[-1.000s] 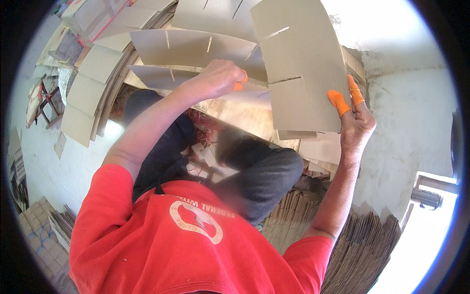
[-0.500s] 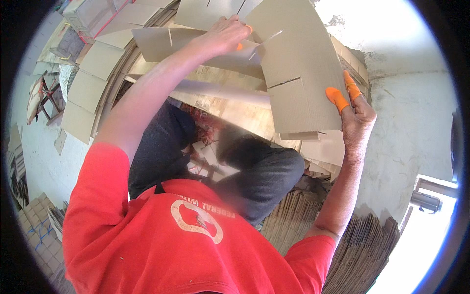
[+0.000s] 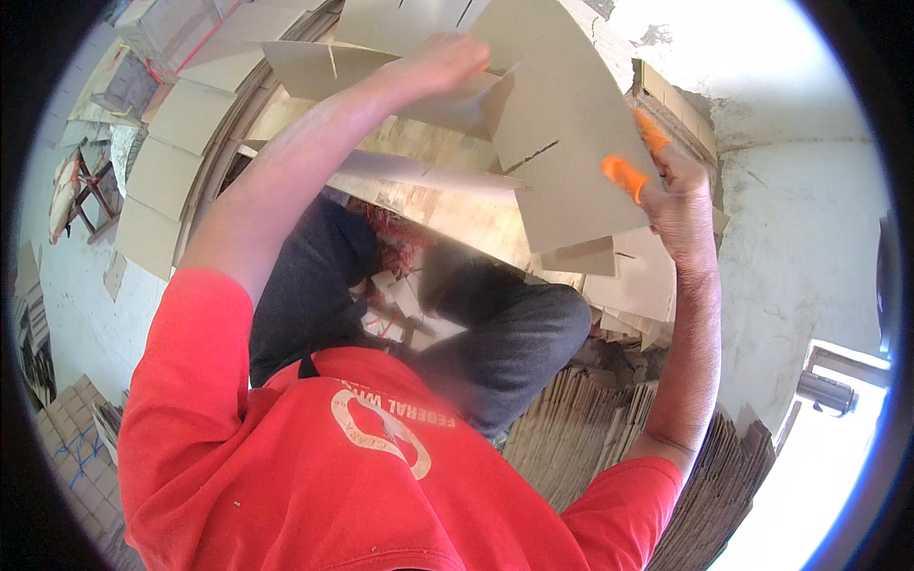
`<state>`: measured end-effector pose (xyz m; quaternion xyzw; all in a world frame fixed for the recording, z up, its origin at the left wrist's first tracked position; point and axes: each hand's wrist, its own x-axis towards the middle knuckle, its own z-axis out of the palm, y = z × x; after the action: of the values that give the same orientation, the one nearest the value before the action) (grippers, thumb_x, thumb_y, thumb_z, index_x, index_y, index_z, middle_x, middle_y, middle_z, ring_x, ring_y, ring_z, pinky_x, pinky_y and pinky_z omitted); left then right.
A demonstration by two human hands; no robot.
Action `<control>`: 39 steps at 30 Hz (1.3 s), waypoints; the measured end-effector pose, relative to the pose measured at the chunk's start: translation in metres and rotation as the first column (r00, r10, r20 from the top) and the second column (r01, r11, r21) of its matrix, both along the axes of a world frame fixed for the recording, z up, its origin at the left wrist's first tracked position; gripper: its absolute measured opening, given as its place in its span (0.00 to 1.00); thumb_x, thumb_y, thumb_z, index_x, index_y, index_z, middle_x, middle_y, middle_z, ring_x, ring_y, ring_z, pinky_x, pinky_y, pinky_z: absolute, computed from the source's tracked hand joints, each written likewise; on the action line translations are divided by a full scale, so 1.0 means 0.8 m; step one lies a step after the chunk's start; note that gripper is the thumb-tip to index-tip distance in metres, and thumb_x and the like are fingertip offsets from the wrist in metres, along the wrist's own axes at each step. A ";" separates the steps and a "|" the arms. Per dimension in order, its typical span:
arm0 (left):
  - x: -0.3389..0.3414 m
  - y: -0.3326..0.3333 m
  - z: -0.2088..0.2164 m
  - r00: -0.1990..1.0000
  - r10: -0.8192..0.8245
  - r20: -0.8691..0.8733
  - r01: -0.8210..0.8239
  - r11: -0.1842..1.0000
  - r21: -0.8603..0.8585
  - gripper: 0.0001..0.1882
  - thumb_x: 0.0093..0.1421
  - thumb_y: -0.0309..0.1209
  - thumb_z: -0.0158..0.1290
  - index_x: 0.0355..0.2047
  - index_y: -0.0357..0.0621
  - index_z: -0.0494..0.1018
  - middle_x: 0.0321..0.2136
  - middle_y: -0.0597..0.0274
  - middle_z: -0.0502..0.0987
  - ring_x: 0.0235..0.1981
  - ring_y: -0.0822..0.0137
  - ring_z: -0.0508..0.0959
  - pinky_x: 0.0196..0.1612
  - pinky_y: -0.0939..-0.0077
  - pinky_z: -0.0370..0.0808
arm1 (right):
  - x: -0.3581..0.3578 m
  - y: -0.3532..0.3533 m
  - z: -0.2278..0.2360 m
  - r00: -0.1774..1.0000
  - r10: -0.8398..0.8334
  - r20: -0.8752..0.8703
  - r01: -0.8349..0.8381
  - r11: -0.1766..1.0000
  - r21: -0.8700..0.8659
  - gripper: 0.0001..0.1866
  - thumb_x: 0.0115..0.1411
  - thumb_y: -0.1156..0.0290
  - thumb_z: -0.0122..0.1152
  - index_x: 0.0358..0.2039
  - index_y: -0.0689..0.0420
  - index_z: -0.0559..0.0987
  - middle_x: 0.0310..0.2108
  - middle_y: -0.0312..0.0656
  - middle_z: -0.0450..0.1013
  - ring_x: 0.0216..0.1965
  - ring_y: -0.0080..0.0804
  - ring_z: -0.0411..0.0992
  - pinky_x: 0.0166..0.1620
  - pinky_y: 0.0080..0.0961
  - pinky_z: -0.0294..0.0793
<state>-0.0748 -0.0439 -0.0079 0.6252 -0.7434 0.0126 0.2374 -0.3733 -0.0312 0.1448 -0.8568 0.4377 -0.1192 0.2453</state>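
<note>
A large grey-brown slotted cardboard sheet (image 3: 562, 124) stands tilted over a pale wooden board (image 3: 419, 157). My right hand (image 3: 684, 200) wears orange finger covers on thumb and forefinger, which pinch the sheet's right edge; its other fingers are mostly hidden. At the sheet's left side, my left hand (image 3: 447, 62) is closed on a long slotted cardboard strip (image 3: 333, 71) where the two pieces meet. Only a sliver of orange shows at its fingertips. Another cardboard strip (image 3: 428, 173) lies lower across the board.
Stacked cardboard sheets (image 3: 162, 171) line the left. More cardboard (image 3: 633, 276) lies below my right hand, with upright bundles (image 3: 581, 419) near my right elbow. A wall (image 3: 790, 219) rises at the right. My bent legs (image 3: 495, 352) are beneath the board.
The large sheet has turned and shifted left, its lower end swinging up. My right hand has moved left and slightly up with its edge. My left hand has stayed nearly in place.
</note>
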 end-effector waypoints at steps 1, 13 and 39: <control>-0.001 -0.002 0.002 1.000 0.005 0.024 -0.006 0.999 0.041 0.04 0.48 0.19 0.56 0.23 0.37 0.71 0.25 0.48 0.77 0.33 0.45 0.78 0.34 0.53 0.75 | 0.003 0.003 0.001 0.999 0.023 -0.025 -0.022 0.999 0.026 0.34 0.56 0.75 0.67 0.63 0.60 0.66 0.48 0.42 0.76 0.41 0.18 0.74 0.43 0.18 0.75; 0.002 -0.014 0.008 0.996 -0.015 0.084 0.004 0.991 0.133 0.05 0.48 0.19 0.56 0.23 0.37 0.70 0.27 0.47 0.76 0.32 0.44 0.77 0.31 0.57 0.74 | -0.010 0.050 -0.059 0.989 0.035 0.146 -0.029 0.999 -0.041 0.34 0.57 0.78 0.63 0.64 0.58 0.64 0.41 0.46 0.80 0.38 0.18 0.75 0.44 0.21 0.76; -0.079 0.063 0.007 0.972 -0.221 -0.084 0.237 0.911 0.337 0.01 0.48 0.20 0.56 0.23 0.37 0.76 0.29 0.46 0.78 0.36 0.46 0.80 0.38 0.54 0.76 | 0.010 0.010 -0.049 0.993 0.114 -0.033 -0.115 0.993 -0.031 0.31 0.55 0.77 0.65 0.60 0.54 0.70 0.33 0.38 0.78 0.27 0.17 0.71 0.28 0.21 0.74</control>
<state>-0.1376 0.0068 -0.0023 0.5657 -0.7968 -0.1594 0.1402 -0.3656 -0.0236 0.1052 -0.8862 0.3894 -0.0987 0.2307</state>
